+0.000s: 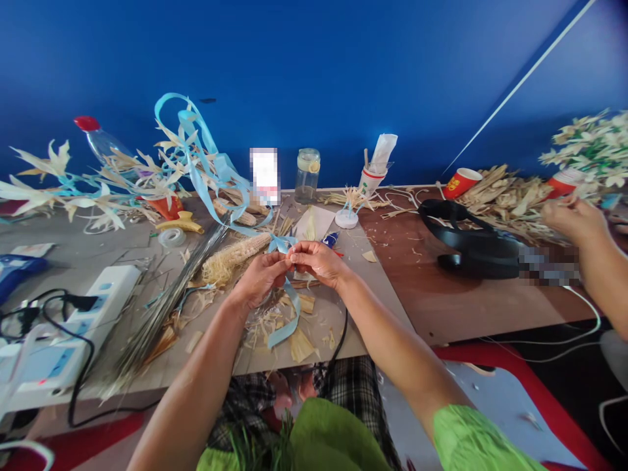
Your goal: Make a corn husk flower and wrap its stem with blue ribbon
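My left hand (265,275) and my right hand (318,260) meet over the cluttered table, fingertips pinched together on a light blue ribbon (293,313). One end of the ribbon hangs below my fingers and curls on the tabletop; another stretch shows just above them. What else lies between the fingertips is too small to make out. Left of my hands lie a bare corn cob (240,255) with pale fibres and a bundle of thin wires (169,314). Scraps of dried corn husk (300,345) are scattered beneath my hands.
A white power strip (93,327) with black cords stands at left, near a roll of clear tape (171,237). Behind are a glass jar (307,176) and husk flowers (53,190). At right, a black headset-like device (471,242) sits near another person's hand (576,222).
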A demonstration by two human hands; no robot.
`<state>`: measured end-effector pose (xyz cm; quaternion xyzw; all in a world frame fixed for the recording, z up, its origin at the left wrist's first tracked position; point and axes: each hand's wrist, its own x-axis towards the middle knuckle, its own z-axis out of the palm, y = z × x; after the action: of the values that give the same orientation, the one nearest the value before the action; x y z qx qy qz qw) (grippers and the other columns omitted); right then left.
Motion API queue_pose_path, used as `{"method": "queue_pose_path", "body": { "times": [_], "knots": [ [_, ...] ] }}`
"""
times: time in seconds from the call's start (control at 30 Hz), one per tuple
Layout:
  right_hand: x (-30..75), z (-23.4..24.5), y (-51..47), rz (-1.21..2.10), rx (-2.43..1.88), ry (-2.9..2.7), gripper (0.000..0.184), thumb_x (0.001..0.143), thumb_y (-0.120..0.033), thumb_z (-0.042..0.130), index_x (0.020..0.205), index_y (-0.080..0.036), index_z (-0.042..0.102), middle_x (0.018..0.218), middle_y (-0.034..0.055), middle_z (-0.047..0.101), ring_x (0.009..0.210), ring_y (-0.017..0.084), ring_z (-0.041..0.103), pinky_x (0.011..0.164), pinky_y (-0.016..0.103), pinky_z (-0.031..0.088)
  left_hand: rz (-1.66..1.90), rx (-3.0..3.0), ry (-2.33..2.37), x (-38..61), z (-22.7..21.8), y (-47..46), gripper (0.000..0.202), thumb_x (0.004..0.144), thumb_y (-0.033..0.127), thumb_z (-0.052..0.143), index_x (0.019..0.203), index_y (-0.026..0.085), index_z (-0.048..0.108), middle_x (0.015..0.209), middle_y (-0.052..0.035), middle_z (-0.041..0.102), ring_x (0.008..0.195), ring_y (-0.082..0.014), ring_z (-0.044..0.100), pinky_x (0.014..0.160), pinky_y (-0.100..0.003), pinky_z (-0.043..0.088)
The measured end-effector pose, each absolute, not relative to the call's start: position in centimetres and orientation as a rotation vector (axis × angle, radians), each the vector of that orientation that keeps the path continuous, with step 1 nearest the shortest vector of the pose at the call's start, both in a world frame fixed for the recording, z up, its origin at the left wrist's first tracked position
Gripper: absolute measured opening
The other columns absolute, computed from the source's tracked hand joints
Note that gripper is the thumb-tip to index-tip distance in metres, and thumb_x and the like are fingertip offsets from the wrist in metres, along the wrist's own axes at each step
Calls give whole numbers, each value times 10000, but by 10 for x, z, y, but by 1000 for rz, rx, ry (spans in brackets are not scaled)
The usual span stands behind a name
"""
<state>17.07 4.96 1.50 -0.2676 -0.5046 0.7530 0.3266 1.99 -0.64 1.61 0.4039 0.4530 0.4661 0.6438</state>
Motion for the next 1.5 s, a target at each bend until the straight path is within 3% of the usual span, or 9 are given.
{"method": "queue_pose_path", "body": {
  "times": [0.3, 0.57, 0.77, 1.07, 1.33, 1.5],
  "knots": [
    [161, 11, 47, 1790, -702, -1191, 201, 615, -292, 749, 683, -167, 606, 611, -33, 571, 540, 73, 473, 540, 224, 359, 1133, 803, 963, 26, 14, -4, 303, 634, 365, 767, 712, 117, 609, 469, 54, 417, 393, -28, 312, 399, -183, 212],
    [160, 9, 47, 1729, -778, -1232, 173, 628, -286, 724, 669, -164, 609, 600, -28, 569, 543, 74, 461, 511, 215, 306, 1251, 854, 1052, 29, 12, -3, 285, 641, 354, 756, 689, 145, 568, 474, 70, 410, 383, -26, 310, 391, -181, 207],
    [162, 12, 51, 1794, -731, -1090, 249, 578, -319, 763, 657, -158, 591, 611, -45, 549, 480, 46, 394, 484, 216, 278, 1271, 841, 1103, 28, 13, -3, 219, 640, 296, 734, 671, 146, 578, 542, 42, 516, 392, -26, 351, 394, -182, 225],
    [167, 18, 48, 1903, -728, -1181, 333, 594, -289, 745, 879, -147, 646, 598, -43, 561, 505, 63, 440, 515, 219, 309, 1278, 765, 1037, 28, 18, -4, 192, 635, 266, 719, 659, 145, 572, 521, 45, 498, 376, -19, 311, 386, -181, 207],
    [164, 17, 45, 1687, -797, -1321, 172, 634, -292, 689, 695, -164, 592, 569, -45, 538, 498, 67, 417, 504, 224, 292, 1250, 829, 1093, 28, 16, -4, 217, 641, 292, 732, 666, 142, 576, 506, 53, 455, 396, -28, 327, 397, -181, 218],
    [164, 13, 47, 1566, -830, -1457, 197, 708, -351, 628, 693, -162, 576, 529, -57, 455, 493, 68, 367, 496, 220, 274, 1248, 842, 1100, 28, 14, -3, 236, 646, 315, 740, 691, 141, 587, 517, 53, 458, 403, -28, 331, 396, -179, 213]
  ]
}}
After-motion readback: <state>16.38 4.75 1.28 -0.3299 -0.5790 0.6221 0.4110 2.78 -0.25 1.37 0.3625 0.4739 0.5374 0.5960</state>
